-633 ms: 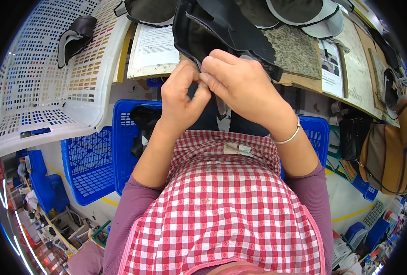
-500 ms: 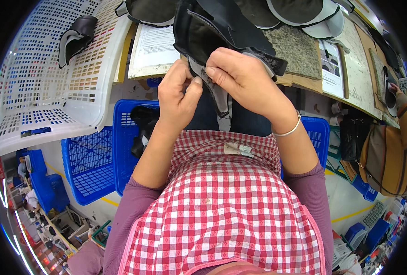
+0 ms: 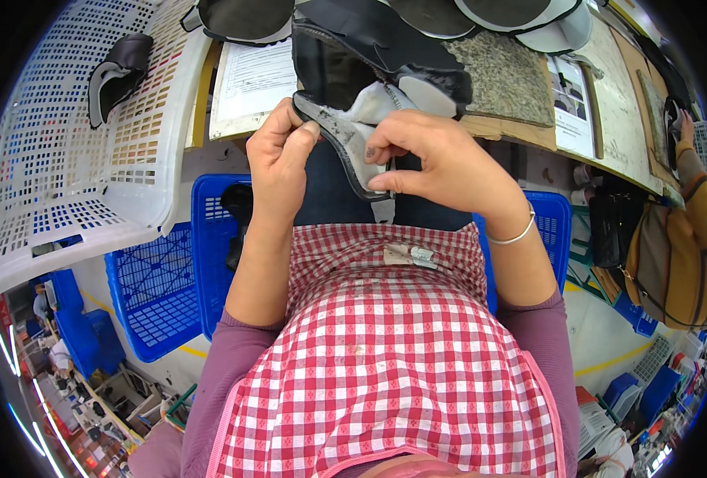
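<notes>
A black shoe upper (image 3: 357, 46) lies over the near edge of the worktable, its pale grey lining (image 3: 341, 134) turned toward me. My left hand (image 3: 278, 155) pinches the black edge at the left between thumb and fingers. On the other side my right hand (image 3: 441, 159) has its thumb and bent fingers at the lower end of the lining, on the strip that hangs over my lap. What lies under the right fingers is partly hidden.
More black-and-grey uppers (image 3: 246, 17) lie along the back of the table. A stone slab (image 3: 501, 80) and printed sheets (image 3: 254, 80) are on it. A white basket (image 3: 142, 171) holds one dark piece (image 3: 118, 76). Blue crates (image 3: 158, 295) stand below. At right, another person's sleeve (image 3: 696, 191) shows.
The upper's lining has been opened out and turned toward me. My left hand moved slightly left and down; my right hand slid lower along the lining strip.
</notes>
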Action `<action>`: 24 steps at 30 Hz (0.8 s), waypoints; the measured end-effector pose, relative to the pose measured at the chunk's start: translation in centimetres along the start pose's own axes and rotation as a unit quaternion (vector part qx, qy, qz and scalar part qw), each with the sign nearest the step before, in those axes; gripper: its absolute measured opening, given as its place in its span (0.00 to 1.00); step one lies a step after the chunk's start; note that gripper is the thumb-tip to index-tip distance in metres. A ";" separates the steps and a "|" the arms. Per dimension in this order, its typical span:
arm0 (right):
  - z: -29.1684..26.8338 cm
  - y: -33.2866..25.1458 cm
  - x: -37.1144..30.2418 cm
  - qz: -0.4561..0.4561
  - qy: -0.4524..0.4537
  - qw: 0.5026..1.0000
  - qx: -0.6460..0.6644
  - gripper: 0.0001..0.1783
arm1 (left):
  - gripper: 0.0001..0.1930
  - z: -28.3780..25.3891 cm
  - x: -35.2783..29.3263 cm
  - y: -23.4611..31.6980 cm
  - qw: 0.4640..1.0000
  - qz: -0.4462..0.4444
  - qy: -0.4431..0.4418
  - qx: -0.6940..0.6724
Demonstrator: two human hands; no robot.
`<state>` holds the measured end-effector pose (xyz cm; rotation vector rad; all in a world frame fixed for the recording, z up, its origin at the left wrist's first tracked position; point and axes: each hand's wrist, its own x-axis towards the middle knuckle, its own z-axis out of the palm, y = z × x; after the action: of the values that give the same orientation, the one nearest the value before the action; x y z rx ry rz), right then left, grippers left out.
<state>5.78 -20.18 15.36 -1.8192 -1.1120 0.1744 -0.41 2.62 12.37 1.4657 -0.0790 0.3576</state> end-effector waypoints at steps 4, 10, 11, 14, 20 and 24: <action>0.5 0.2 0.0 -0.042 0.002 0.999 -0.030 0.21 | 0.04 0.7 -0.3 0.6 0.988 -0.072 0.014 -0.134; 0.1 0.0 0.6 -0.061 0.015 0.997 -0.040 0.22 | 0.16 1.6 -1.0 1.3 0.994 -0.062 -0.087 -0.031; 0.1 -0.1 0.7 -0.065 0.012 0.997 -0.047 0.22 | 0.20 1.8 -1.2 1.4 0.990 -0.064 -0.115 -0.040; 0.0 -0.1 0.7 -0.071 0.018 0.995 -0.061 0.22 | 0.13 1.6 -1.7 1.6 0.987 -0.121 -0.106 -0.012; -0.7 0.2 0.5 -0.104 0.018 0.990 -0.092 0.17 | 0.17 1.1 -1.5 1.5 0.989 -0.117 -0.085 0.029; -0.9 -0.2 0.6 -0.108 0.023 0.985 -0.131 0.15 | 0.18 1.5 -1.3 1.2 0.991 -0.082 -0.086 0.058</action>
<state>6.50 -20.30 16.24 -1.9036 -1.3398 -0.1485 -1.70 0.94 13.35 1.6042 -0.0762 0.1032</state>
